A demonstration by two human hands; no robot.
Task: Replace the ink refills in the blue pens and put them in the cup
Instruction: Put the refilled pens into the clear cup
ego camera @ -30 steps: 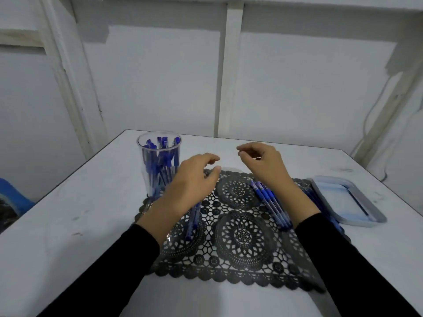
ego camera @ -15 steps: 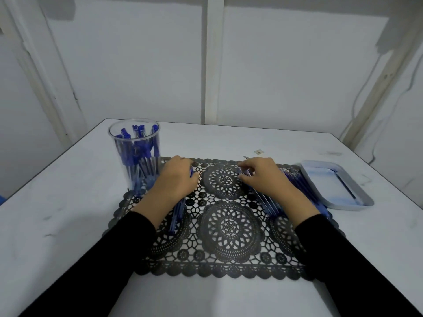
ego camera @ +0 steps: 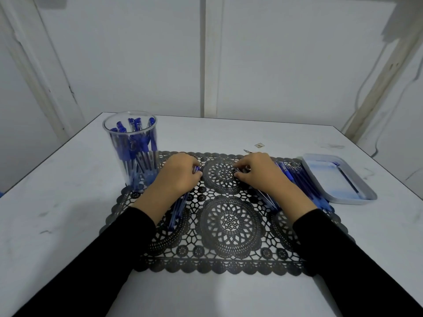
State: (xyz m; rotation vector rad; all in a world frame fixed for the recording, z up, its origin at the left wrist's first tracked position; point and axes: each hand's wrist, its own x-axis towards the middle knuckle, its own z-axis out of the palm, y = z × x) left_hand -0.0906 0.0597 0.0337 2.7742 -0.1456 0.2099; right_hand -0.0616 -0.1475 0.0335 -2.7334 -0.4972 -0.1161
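Observation:
A clear plastic cup (ego camera: 130,154) holding several blue pens stands on the left end of a black lace mat (ego camera: 229,225). My left hand (ego camera: 178,177) lies on blue pens (ego camera: 177,208) beside the cup, its fingers curled around the top of one. My right hand (ego camera: 258,175) rests on a row of thin refills (ego camera: 267,199), fingertips pinching at one near its tip. More blue pens (ego camera: 302,181) lie in a row to the right of that hand.
A shallow pale blue tray (ego camera: 357,195) with one thin refill inside sits at the mat's right edge. A small tag (ego camera: 258,145) lies on the white table (ego camera: 68,202) behind the mat. A wall stands close behind the table.
Both hands came down from above the mat onto the pens and refills. The head camera tilted downward and moved closer.

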